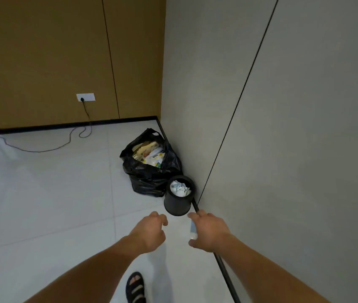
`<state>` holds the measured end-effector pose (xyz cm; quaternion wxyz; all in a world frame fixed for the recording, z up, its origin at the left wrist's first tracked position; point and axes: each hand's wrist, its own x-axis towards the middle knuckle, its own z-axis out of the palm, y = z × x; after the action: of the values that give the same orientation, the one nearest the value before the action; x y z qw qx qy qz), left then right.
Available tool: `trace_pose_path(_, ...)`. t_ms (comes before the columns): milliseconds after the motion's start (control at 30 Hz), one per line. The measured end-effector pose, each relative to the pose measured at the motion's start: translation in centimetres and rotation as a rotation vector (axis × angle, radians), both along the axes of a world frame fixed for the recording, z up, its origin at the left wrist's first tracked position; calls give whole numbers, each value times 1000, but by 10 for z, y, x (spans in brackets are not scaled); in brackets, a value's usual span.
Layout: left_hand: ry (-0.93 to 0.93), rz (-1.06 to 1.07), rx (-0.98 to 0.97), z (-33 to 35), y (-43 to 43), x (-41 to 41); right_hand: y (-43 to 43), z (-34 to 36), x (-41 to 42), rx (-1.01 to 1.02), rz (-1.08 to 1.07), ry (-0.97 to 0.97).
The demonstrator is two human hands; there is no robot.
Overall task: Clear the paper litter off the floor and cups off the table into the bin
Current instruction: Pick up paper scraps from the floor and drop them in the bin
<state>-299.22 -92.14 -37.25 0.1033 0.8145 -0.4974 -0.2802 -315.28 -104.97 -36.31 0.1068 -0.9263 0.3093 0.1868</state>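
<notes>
A small round black bin [178, 204] stands on the floor against the grey wall, with crumpled white paper [180, 188] inside it. My right hand [211, 231] is just short of the bin and grips a pale blue-and-white cup [193, 229], of which only a sliver shows beside the palm. My left hand [149, 232] hovers left of it, near the bin's base, fingers loosely curled and holding nothing.
A full black rubbish bag [151, 162] sits in the corner behind the bin. A dark cable [42, 149] trails over the pale tiles from a wall socket [85, 97]. The grey wall [283, 127] runs close on my right. My sandalled foot [136, 287] is below.
</notes>
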Motion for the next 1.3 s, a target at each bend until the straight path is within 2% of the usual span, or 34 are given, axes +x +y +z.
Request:
trace_pose_path(267,50,-71,26,-26,-154,112,-129,-23,108,78,-109,-8)
trace_pose_path(567,111,-42,121,-91,-333,191,-301,-112,173,233,-207,15)
trace_pose_path(733,175,-1,149,-180,-422,212,-380,-196,213,283,-283,-28)
trace_pose_path(900,249,84,160,-312,-478,245,-425,-309,248,261,-281,-41)
trace_pose_path(1067,232,10,137,-431,-513,263,-448,-425,276,273,-318,-21)
trace_pose_path(1167,219,-82,154,-476,-519,265,-454,-474,281,325,-342,27)
trace_pose_path(1300,343,-95,242,-495,-512,264,-454,-491,276,347,-368,65)
